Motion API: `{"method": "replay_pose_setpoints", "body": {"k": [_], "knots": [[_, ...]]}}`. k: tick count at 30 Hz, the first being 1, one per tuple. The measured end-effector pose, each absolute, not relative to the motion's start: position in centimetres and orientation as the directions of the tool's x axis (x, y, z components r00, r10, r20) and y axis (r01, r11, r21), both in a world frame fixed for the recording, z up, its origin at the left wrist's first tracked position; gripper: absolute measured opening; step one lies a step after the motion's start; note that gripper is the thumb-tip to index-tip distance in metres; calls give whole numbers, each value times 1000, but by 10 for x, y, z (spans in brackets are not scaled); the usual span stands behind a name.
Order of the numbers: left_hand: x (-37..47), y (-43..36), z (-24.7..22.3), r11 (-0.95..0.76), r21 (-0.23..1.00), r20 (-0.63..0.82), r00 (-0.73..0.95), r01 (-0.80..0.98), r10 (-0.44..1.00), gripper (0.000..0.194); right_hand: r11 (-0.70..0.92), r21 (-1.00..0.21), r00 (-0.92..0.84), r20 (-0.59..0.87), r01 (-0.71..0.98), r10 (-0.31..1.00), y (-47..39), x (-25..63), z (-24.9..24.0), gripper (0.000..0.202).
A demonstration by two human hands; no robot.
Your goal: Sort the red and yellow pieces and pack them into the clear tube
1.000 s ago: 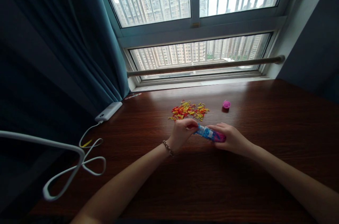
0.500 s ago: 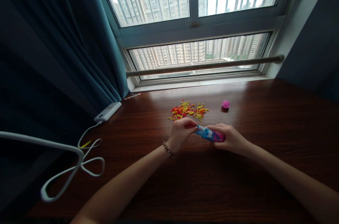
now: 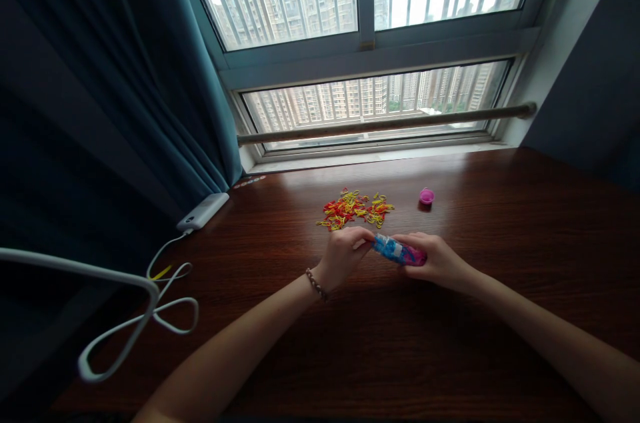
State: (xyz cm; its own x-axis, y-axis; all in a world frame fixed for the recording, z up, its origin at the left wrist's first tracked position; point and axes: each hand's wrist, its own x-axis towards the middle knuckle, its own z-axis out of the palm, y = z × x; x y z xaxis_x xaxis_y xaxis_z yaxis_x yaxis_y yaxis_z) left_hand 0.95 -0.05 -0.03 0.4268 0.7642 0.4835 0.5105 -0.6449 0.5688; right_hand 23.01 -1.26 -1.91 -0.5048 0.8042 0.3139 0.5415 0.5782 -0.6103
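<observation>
A clear bottle filled with blue and pink pieces lies tilted in my right hand, whose fingers are wrapped round its pink end. At the blue, open-looking end, my left hand has its fingers pinched together at the mouth; what they hold, if anything, is too small to tell. Just beyond my left hand, a loose pile of red and yellow small loops is spread on the brown table. A small pink cap sits behind my right hand.
On the left, a white power strip lies by the blue curtain, with a looped white cable near my left forearm. A window with a horizontal rail stands behind the table.
The fingers of my left hand have shifted slightly and now cover more of the bottle's mouth. The bottle has moved a little to the right.
</observation>
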Motion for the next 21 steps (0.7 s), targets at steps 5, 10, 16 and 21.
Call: {"method": "replay_pose_setpoints", "body": {"k": [5,10,16,21], "knots": [[8,2,0,-624,529,509,373,576,776,6,571,-628,-502,312,529,807,-14,230,-19,47],[7,6,-1,-682,619,519,448,390,728,15,524,-724,-446,326,450,834,-11,231,-21,44],[6,10,-7,-724,618,583,440,307,684,27,423,-825,-361,291,374,886,-6,232,-24,50],[7,15,-17,-644,603,543,349,471,764,18,386,-856,-308,285,345,908,-6,231,-23,54]]}}
